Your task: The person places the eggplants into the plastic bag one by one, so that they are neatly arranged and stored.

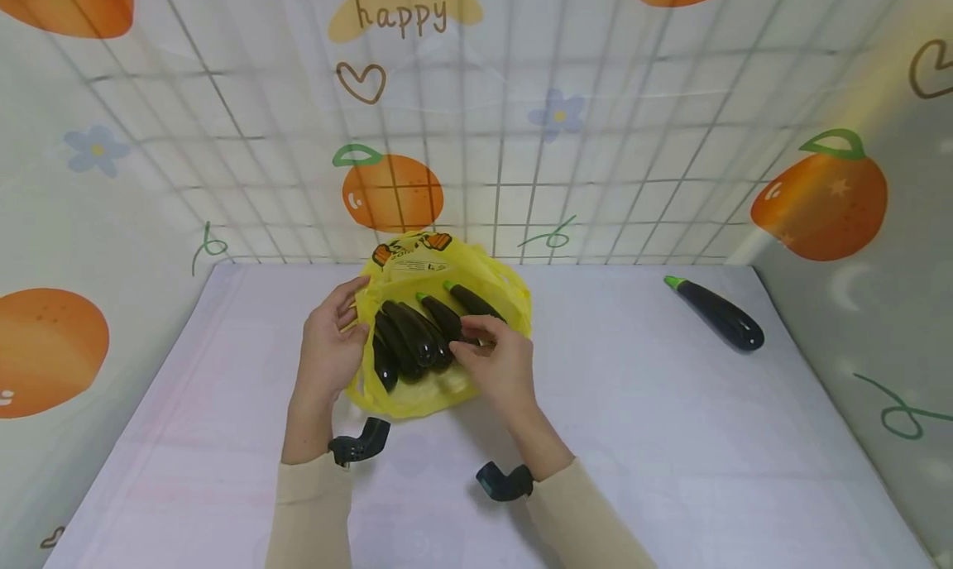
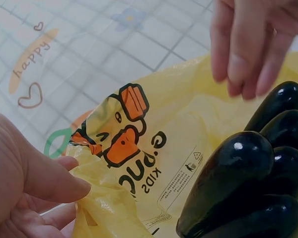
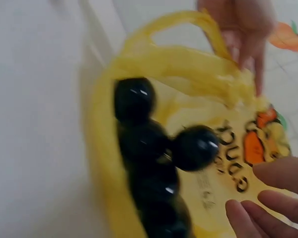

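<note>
A yellow plastic bag (image 1: pixel 420 405) lies on the table with its mouth spread toward me. Inside it several dark, glossy eggplants (image 1: pixel 405 333) lie side by side, some showing green stem ends. My left hand (image 1: pixel 331 350) is at the bag's left edge; in the left wrist view its thumb and fingers pinch the bunched yellow plastic (image 2: pixel 107 210). Over the right part of the bag is my right hand (image 1: pixel 500 362). The right wrist view shows its fingers (image 3: pixel 275 178) spread apart above the bag, holding nothing.
A single eggplant (image 1: pixel 718 314) lies at the far right of the white table (image 1: pixel 633 453), its green end pointing back left. Behind the table stands a grid panel (image 1: pixel 476 122) covered by a printed sheet. Dark wrist cameras (image 1: pixel 505 481) sit on both wrists.
</note>
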Tool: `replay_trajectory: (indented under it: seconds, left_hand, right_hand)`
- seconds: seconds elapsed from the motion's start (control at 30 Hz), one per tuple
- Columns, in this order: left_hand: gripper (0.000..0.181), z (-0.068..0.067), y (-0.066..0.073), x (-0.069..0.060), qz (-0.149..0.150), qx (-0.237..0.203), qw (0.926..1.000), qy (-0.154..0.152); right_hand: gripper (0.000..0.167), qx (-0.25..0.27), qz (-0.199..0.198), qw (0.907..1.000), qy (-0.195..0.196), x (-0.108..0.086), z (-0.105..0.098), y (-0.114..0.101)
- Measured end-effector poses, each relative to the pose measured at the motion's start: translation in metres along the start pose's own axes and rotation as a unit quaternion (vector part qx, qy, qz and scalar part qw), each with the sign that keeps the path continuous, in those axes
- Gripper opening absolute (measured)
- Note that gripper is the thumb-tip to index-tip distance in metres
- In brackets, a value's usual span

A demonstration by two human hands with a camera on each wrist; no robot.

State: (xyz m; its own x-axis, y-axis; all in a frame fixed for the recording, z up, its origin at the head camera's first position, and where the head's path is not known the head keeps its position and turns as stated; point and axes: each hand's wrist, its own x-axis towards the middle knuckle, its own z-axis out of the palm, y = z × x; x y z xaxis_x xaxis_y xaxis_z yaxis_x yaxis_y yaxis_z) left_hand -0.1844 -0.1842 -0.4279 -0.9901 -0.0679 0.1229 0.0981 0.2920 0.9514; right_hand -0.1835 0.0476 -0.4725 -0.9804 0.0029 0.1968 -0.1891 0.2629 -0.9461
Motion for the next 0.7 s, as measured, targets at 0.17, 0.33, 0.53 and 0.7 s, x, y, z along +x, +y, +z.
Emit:
replay_trajectory:
  seconds: [0.17, 0.33, 0.53, 0.7]
  left_hand:
    - [0.066, 0.0, -0.001, 0.0, -0.003, -0.001, 1.0, 0.002]
    - [0.066, 0.0, 0.0, 0.0, 0.0, -0.004, 1.0, 0.0]
    - [0.066, 0.0, 0.0, -0.001, -0.004, -0.004, 1.0, 0.0]
    - [0.066, 0.001, 0.0, 0.0, -0.004, -0.007, 1.0, -0.002]
  right_hand:
    - [0.028, -0.002, 0.003, 0.9991, 0.043, 0.01, -0.026, -0.006]
    - [0.025, 0.001, -0.003, 0.9951, 0.099, 0.019, -0.057, -0.005]
    - [0.025, -0.029, 0.007, 0.986, 0.164, 0.025, -0.09, 0.003]
    - [0.027, -0.05, 0.021, 0.9734, 0.223, 0.028, -0.12, 0.01]
